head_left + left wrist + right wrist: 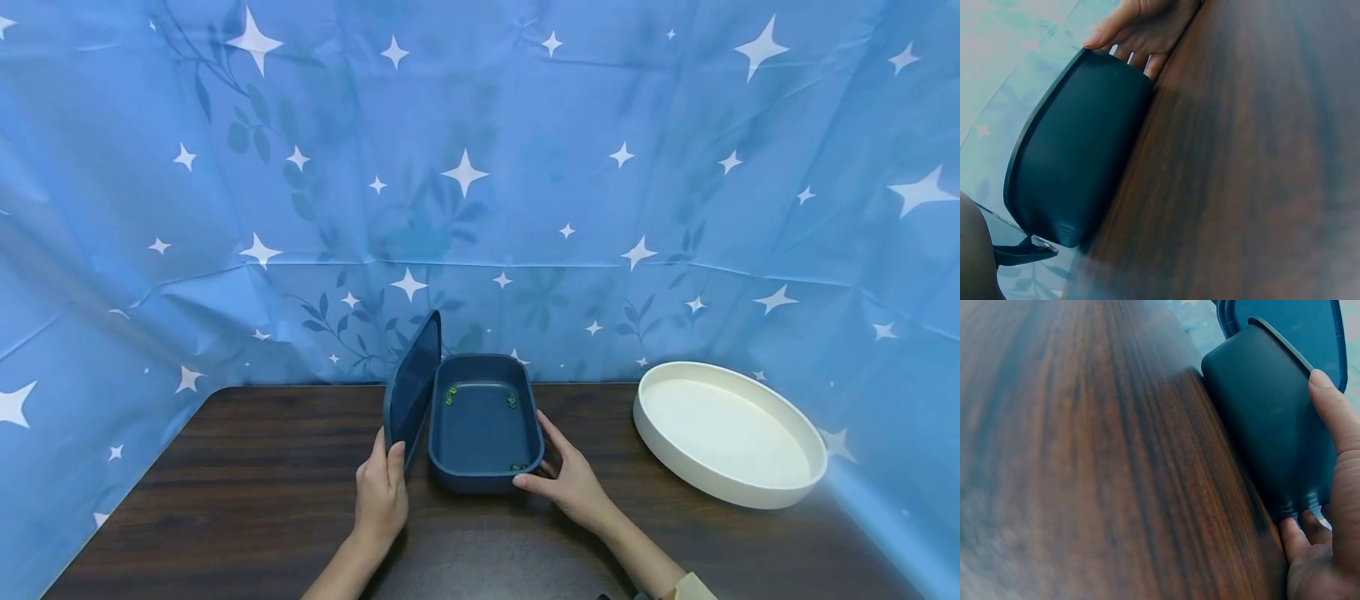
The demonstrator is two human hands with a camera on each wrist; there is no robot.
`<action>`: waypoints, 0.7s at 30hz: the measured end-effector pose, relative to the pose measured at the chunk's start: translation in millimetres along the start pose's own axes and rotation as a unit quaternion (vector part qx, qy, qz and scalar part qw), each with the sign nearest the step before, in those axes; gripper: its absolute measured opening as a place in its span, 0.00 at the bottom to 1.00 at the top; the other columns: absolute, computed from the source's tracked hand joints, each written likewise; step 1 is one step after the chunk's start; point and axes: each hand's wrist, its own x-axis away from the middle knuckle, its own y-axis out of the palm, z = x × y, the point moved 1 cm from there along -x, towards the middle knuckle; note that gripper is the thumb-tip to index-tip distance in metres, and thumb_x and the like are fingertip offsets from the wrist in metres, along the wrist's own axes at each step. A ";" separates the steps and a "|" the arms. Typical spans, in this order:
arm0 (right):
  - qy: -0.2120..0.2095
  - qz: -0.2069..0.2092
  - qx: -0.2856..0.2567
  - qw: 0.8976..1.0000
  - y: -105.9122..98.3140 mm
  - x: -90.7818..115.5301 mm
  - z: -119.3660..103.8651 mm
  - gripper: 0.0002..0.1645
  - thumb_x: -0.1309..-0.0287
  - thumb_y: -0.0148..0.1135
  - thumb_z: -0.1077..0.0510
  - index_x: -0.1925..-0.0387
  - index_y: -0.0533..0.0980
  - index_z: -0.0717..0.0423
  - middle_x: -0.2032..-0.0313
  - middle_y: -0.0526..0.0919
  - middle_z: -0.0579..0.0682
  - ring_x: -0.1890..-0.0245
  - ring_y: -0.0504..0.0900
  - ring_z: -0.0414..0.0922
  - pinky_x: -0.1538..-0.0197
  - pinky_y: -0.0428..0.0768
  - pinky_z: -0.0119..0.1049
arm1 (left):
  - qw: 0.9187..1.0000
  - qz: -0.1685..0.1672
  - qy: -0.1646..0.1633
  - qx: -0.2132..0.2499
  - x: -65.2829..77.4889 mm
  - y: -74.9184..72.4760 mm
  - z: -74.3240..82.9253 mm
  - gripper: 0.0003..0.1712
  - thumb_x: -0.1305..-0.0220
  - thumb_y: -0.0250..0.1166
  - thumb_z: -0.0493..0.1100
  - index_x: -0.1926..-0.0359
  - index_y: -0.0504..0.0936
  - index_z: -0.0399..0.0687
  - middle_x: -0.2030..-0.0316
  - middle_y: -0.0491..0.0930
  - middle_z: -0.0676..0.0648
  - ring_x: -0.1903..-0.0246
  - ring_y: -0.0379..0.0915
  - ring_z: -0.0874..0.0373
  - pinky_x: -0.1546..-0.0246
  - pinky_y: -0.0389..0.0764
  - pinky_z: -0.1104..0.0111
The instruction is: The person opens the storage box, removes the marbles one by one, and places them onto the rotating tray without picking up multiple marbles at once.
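Note:
A dark blue rectangular box [483, 483] with rounded corners stands on the table, its top uncovered. Several small green pieces [450, 396] lie near its inner corners; they are too small to identify. My left hand [381, 492] grips a dark blue lid [415, 379], which stands on edge, tilted, just left of the box. My right hand [573, 483] holds the box at its near right corner, thumb on the front rim and fingers round the side. In the right wrist view, that thumb [1335, 412] lies against the rim, and the fingertips reach low on the wall.
A round, shallow white tray [750, 492] stands on the right of the dark wooden table [225, 500]. A blue cloth [480, 208] with white stars hangs behind and along the sides of the table.

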 end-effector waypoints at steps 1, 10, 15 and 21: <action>0.000 0.000 0.000 1.000 0.3 0.0 0.5 0.60 0.46 0.77 0.56 0.20 0.51 0.40 0.21 0.54 0.57 0.24 0.61 0.60 0.32 0.73 0.48 | 1.000 -0.002 -0.011 0.005 1.2 -1.1 0.4 0.19 0.23 0.50 0.32 0.37 0.71 0.28 0.49 0.85 0.31 0.51 0.85 0.42 0.54 0.85 0.51; -0.001 0.005 0.009 1.000 1.7 0.6 1.6 0.60 0.46 0.77 0.55 0.20 0.51 0.39 0.21 0.54 0.56 0.23 0.60 0.60 0.32 0.73 0.50 | 0.995 -0.007 -0.096 0.009 8.1 -6.2 2.6 0.17 0.21 0.48 0.37 0.40 0.72 0.30 0.57 0.86 0.35 0.55 0.85 0.46 0.57 0.83 0.49; 0.004 0.006 0.011 1.000 1.7 1.3 3.0 0.60 0.47 0.78 0.53 0.20 0.51 0.39 0.21 0.54 0.55 0.23 0.59 0.59 0.32 0.73 0.51 | 0.989 -0.005 -0.139 0.045 10.4 -9.6 5.6 0.22 0.22 0.52 0.39 0.33 0.69 0.35 0.43 0.83 0.36 0.46 0.82 0.47 0.51 0.84 0.51; 0.004 0.005 0.010 1.000 1.7 -0.1 3.1 0.60 0.47 0.78 0.54 0.20 0.51 0.38 0.21 0.54 0.55 0.22 0.59 0.58 0.31 0.73 0.50 | 0.974 -0.009 -0.206 0.095 8.6 -11.7 5.1 0.41 0.27 0.57 0.34 0.20 0.49 0.54 0.34 0.74 0.34 0.41 0.78 0.45 0.51 0.85 0.59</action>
